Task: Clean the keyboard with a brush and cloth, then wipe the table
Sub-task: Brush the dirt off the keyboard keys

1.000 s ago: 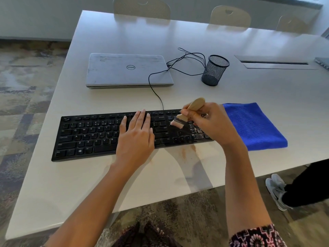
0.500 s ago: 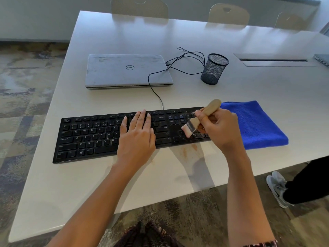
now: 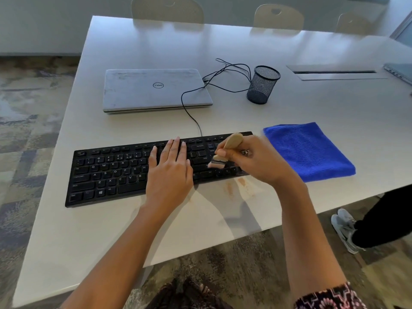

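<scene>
A black keyboard (image 3: 111, 175) lies across the near part of the white table (image 3: 334, 103). My left hand (image 3: 170, 172) rests flat on its middle keys with straight fingers. My right hand (image 3: 258, 160) grips a small wooden-handled brush (image 3: 225, 150) whose bristles touch the keys at the keyboard's right end. A folded blue cloth (image 3: 307, 150) lies on the table just right of the keyboard. Brownish stains (image 3: 236, 186) mark the table in front of the keyboard's right end.
A closed grey laptop (image 3: 156, 90) sits behind the keyboard, with black cables (image 3: 225, 72) running to a black mesh pen cup (image 3: 263, 84). A cable slot (image 3: 334, 73) is set in the table at right. Chairs (image 3: 167, 10) stand at the far side. A person's leg and grey shoes (image 3: 343, 228) are at right.
The brush has swept left and down across the keys at the right end, after a stroke to the right. My left hand has stayed flat on the keyboard.
</scene>
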The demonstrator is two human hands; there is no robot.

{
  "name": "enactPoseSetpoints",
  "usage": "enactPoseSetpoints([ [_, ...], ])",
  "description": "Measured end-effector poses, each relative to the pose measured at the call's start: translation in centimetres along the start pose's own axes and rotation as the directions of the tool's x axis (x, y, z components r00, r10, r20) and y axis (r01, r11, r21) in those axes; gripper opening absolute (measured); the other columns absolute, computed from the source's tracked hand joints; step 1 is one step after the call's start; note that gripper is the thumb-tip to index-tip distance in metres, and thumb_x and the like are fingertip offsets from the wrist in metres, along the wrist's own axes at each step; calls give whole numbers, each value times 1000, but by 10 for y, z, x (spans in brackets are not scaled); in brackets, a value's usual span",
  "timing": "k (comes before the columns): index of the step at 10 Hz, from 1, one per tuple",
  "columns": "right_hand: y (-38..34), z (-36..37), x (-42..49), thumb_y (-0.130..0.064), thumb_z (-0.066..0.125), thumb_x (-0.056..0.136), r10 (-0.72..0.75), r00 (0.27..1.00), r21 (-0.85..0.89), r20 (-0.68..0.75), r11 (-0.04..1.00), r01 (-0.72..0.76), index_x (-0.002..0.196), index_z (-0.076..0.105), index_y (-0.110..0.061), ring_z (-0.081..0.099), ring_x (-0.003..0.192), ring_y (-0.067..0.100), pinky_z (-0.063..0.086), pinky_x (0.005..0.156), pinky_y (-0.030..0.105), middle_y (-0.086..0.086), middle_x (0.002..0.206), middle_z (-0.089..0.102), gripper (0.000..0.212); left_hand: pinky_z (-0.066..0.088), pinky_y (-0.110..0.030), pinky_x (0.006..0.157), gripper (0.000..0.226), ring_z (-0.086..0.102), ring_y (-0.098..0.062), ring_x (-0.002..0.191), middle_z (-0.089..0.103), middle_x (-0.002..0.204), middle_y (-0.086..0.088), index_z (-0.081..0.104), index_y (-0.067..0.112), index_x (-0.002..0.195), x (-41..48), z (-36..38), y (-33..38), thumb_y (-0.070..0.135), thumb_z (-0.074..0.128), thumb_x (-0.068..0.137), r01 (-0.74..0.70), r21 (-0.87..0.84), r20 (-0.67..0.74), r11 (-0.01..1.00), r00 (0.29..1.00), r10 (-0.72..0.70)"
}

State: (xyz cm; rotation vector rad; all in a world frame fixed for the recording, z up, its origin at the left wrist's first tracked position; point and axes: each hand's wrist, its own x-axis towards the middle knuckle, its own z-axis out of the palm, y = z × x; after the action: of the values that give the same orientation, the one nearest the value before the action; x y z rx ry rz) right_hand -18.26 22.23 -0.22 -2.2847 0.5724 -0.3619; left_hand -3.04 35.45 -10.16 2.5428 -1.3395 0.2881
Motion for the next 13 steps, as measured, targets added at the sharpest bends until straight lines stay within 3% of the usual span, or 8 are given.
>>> enactPoseSetpoints([
  [2,8,-30,-2,-26,70,93,98,993,-137,-61,985,-106,87,75,-19,68,85,6,53,89,36,-11,86,76,10,20,-52,117,59,33,-21,143,39,153,-9,43,10,145,-1,0,0,35,20,97,0,-4,2,1000,1000,0],
  [3,2,-28,-2,-24,71,92,59,996,-74,-61,995,-64,88,76,-17,69,88,8,52,90,33,-11,89,76,10,20,-52,117,59,33,-21,143,39,153,-9,43,10,145,0,-1,0,35,20,97,3,-3,1,1000,1000,-3],
  [4,-6,-9,-3,-23,71,92,17,999,2,31,1000,-17,92,78,-15,68,87,-2,48,83,13,-18,87,74,11,21,-52,117,58,33,-21,143,39,153,-9,43,11,145,0,0,0,35,21,97,2,-5,2,1000,1000,-2],
  [5,-1,-8,-5,-25,71,93,32,999,-43,18,999,-32,92,78,-17,65,81,-5,45,78,11,-19,83,73,10,20,-52,117,58,33,-21,143,39,153,-9,43,10,145,0,0,0,35,21,97,1,-4,1,1000,1000,-1],
  [7,4,-15,-5,-30,70,93,68,997,-59,-41,996,-70,84,74,-34,70,87,7,55,89,34,-10,87,76,10,20,-51,117,59,33,-21,143,39,153,-9,43,10,145,0,0,1,36,20,97,5,-4,0,1000,1000,-5],
  [8,-4,0,-5,-33,69,93,-19,998,-57,54,998,22,86,73,-39,69,85,6,53,85,28,-11,90,76,10,20,-52,117,58,33,-21,143,39,153,-9,43,10,145,0,0,0,35,21,97,3,-5,2,1000,1000,-3],
  [10,8,-23,-6,-31,70,92,98,993,-97,-67,990,-105,79,70,-35,70,86,13,54,88,41,-7,86,76,14,20,-51,117,59,33,-21,143,39,153,-9,43,10,145,0,0,1,35,19,97,6,-2,-1,1000,1000,-6],
  [13,-2,-3,-12,-32,70,93,37,999,11,30,999,-37,91,77,-28,71,86,11,57,88,42,-8,88,77,9,21,-52,117,59,34,-21,142,40,152,-9,44,10,144,0,0,1,35,20,96,2,-2,-4,1000,1000,-2],
])
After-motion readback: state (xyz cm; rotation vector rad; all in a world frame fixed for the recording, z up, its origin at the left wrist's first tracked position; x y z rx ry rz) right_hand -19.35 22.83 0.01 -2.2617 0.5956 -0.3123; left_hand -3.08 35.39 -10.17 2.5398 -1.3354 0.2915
